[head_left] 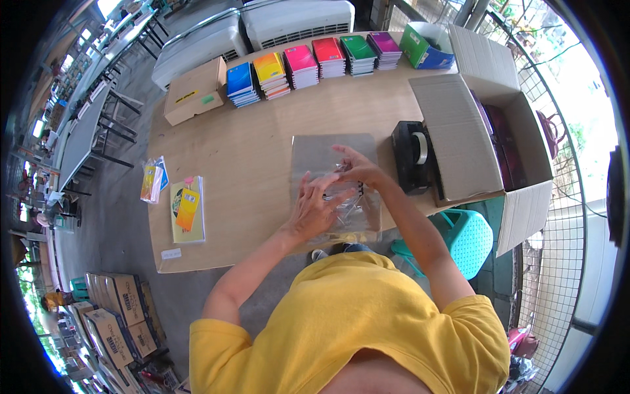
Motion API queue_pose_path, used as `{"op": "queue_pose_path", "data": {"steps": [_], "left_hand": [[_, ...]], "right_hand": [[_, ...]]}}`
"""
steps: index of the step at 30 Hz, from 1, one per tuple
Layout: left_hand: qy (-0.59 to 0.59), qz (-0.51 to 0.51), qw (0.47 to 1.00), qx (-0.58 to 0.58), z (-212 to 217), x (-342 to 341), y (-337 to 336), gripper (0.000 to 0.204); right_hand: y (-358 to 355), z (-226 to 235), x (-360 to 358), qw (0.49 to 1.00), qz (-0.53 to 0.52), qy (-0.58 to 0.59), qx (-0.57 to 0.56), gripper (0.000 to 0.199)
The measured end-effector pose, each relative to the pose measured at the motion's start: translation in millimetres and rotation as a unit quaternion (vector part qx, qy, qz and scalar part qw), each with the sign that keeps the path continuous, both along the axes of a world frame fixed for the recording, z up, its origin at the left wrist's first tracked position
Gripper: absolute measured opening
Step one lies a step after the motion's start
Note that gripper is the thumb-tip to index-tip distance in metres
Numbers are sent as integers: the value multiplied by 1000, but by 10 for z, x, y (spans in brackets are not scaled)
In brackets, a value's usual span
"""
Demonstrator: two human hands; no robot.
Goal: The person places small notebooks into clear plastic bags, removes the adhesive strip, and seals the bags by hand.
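A stack of flat, clear plastic bags (308, 152) lies near the table's front edge, with crinkled, shiny film under my hands. My left hand (316, 209) is over it, palm down with fingers spread. From the right, my right hand (357, 169) reaches across the same plastic, its fingers bent but apart, the fingertips close to those of my left hand. Whether either hand pinches the film is hard to see. A dark spiral-like edge shows beside my right wrist, partly covered by the plastic.
Several notebook stacks, among them a blue one (243, 84), line the table's far side beside a closed cardboard box (195, 92). A black tape dispenser (408, 157) and open carton (453, 131) stand right. Left lie a notebook (198, 223) and small packs (152, 182). A turquoise stool (469, 243) stands below.
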State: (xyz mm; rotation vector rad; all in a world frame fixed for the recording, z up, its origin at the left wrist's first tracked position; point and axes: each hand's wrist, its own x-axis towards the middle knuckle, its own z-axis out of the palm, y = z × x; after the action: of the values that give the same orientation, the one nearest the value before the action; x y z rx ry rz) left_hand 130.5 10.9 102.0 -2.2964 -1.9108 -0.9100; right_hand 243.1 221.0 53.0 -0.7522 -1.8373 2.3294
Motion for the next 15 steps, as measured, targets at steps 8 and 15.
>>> {"op": "queue_pose_path", "data": {"steps": [8,15], "left_hand": [[-165,31,983,74,65,194,-146,37],[-251,-70,964,55,52,94,9,53]], "right_hand": [[-63,67,9,1000,-10,-14,-1,103],[-26,75,-20,1000,11,4,-5,101]]}}
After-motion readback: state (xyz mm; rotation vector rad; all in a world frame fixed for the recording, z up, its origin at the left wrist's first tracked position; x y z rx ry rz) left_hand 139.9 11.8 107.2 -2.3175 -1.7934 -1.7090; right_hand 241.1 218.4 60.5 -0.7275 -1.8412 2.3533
